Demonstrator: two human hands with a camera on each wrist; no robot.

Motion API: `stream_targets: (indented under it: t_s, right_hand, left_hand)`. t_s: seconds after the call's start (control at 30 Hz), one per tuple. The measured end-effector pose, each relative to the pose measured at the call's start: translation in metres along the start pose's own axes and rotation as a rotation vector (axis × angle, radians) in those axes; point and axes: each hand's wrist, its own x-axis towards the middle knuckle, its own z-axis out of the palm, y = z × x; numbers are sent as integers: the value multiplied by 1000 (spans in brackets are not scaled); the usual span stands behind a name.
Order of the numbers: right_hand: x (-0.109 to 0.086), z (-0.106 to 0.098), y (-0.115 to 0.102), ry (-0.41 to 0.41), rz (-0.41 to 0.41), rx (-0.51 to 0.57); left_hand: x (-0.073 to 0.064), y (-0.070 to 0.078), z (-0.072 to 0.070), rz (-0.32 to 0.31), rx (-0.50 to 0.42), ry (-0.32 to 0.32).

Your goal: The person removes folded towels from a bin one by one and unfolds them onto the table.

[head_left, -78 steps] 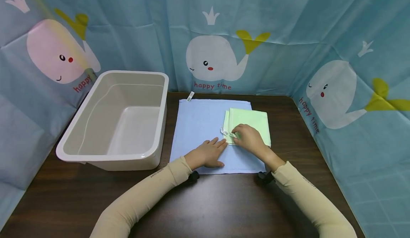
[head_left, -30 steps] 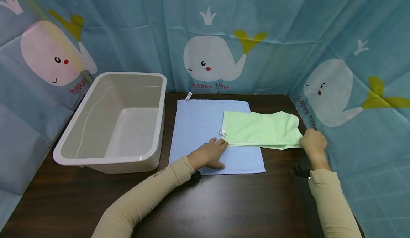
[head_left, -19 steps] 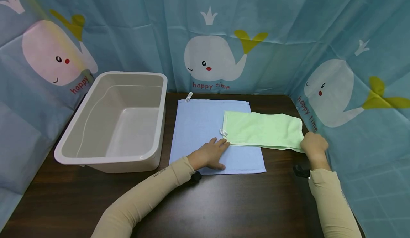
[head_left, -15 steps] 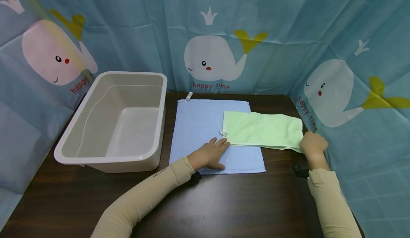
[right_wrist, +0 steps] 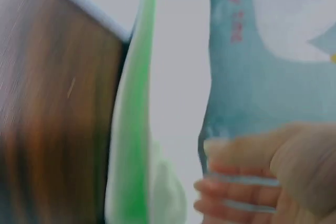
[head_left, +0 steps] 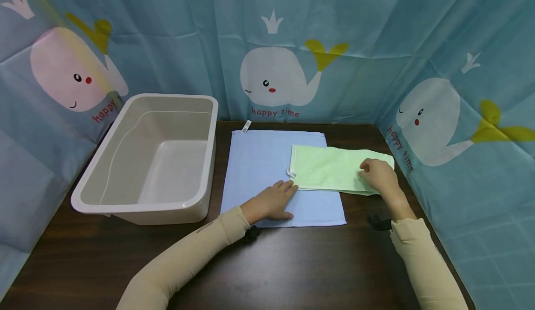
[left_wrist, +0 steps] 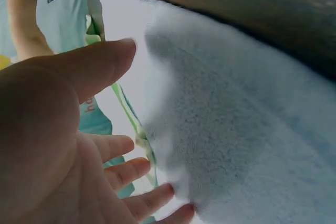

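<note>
A light blue towel (head_left: 259, 161) lies flat on the dark wooden table. Over its right part, and reaching past its edge onto the wood, is a light green towel (head_left: 326, 166) folded into a long strip, with a white tag at its left end. My left hand (head_left: 273, 202) rests with spread fingers on the blue towel, fingertips right at the green towel's lower left corner. Above the green towel's right part is my right hand (head_left: 379, 176), fingers loosely bent. In the blurred right wrist view, nothing shows between thumb and fingers (right_wrist: 239, 190).
To the left stands a deep beige plastic basin (head_left: 133, 209), with nothing inside. A blue curtain (head_left: 179, 64) printed with whales closes off the back and both sides. Bare table (head_left: 301, 273) stretches in front of the towels.
The green towel, earlier a small square, has been opened out to the right by my right hand. That hand has since let go of its right end and moved left. My left hand stayed put.
</note>
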Motion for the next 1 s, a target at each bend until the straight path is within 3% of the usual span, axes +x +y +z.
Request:
stream_targets:
  t_s: [0.1,0.23,0.53,0.77,1.0]
  right_hand:
    - [13,7,-18,-91,-106,115]
    - [33,13,-42,-148,-200,214]
    - [91,29,-82,-205,-303,325]
    - [121,46,-88,-263,-266,315]
    - [127,53,-92,-256,-239,320]
  left_hand:
    - [-7,1,2,17,5,28]
    - [-16,2,5,30,30,26]
    - [-25,0,14,49,66,2]
    - [-24,-3,18,65,63,12]
    - [-26,-3,17,64,60,5]
